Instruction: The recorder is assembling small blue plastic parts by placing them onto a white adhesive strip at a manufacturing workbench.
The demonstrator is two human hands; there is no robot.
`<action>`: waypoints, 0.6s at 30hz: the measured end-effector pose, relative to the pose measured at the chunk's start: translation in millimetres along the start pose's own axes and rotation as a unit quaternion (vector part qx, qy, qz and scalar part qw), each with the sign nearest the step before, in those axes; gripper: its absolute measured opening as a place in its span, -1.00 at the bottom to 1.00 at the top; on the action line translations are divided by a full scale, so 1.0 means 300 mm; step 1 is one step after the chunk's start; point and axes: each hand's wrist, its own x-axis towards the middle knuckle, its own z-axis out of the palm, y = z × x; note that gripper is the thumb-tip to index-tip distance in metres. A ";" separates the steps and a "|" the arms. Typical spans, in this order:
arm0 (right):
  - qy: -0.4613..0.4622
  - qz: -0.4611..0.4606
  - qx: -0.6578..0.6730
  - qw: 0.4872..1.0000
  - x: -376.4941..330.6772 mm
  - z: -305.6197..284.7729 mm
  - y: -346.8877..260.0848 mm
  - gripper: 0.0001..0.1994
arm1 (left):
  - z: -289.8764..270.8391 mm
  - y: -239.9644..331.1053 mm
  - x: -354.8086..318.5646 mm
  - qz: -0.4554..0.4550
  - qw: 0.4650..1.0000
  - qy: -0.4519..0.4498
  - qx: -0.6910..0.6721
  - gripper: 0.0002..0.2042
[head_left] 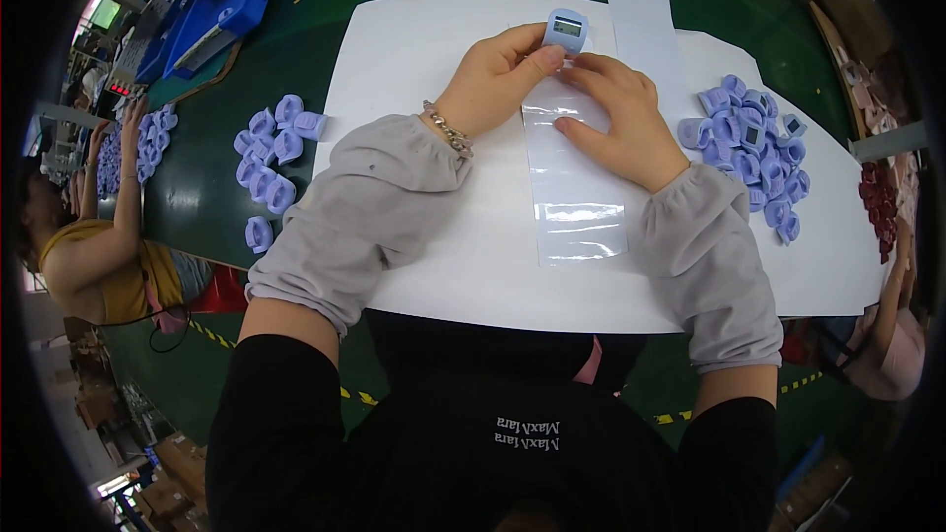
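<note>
A light blue digital watch (566,31) with a small grey display is held up over the far part of the white sheet by my left hand (496,79). My left thumb and fingers close round its lower side. My right hand (631,116) is just right of it, fingers bent toward the watch's lower edge and thumb held apart. Whether those fingertips touch the watch is hard to see. Under my right hand, a clear strip of plastic film (579,222) lies lengthwise on the white sheet (443,271), glossy with reflections.
Lavender-blue watches with curled straps lie in a loose group (262,153) at left and a denser pile (754,138) at right. A white paper strip (641,25) is at the back. Blue trays (222,10) stand far left. Co-workers sit on both sides, one in a yellow top (118,271).
</note>
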 end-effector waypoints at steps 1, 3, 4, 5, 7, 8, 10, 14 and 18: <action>-0.004 0.001 -0.001 1.000 0.000 0.002 0.004 -0.55 | 0.001 0.001 -0.001 0.000 1.000 0.004 -0.007 -0.69; -0.007 0.002 -0.002 1.000 -0.001 0.003 0.007 -0.56 | 0.000 0.008 -0.003 -0.013 1.000 0.003 0.002 -0.70; -0.007 0.000 -0.004 1.000 -0.001 0.003 0.006 -0.56 | 0.000 0.012 -0.004 -0.027 1.000 0.003 0.010 -0.71; -0.008 -0.002 -0.006 1.000 -0.002 0.004 0.006 -0.56 | -0.002 0.013 -0.005 -0.027 1.000 0.003 0.011 -0.71; -0.007 -0.002 -0.010 1.000 -0.002 0.004 0.006 -0.57 | -0.003 0.015 -0.006 -0.027 1.000 -0.006 -0.004 -0.72; -0.007 -0.003 -0.013 1.000 -0.002 0.004 0.006 -0.57 | -0.003 0.012 -0.005 -0.027 1.000 -0.006 -0.003 -0.72; -0.008 -0.005 -0.019 1.000 -0.002 0.003 0.004 -0.57 | -0.003 0.002 -0.001 -0.026 1.000 -0.007 -0.014 -0.71; -0.009 -0.006 -0.026 1.000 -0.002 0.001 0.000 -0.59 | -0.002 -0.008 0.004 -0.013 0.999 0.004 -0.042 -0.68; 0.002 -0.003 -0.029 1.000 -0.004 -0.004 -0.006 -0.62 | 0.004 0.005 0.001 -0.024 0.999 0.000 -0.037 -0.66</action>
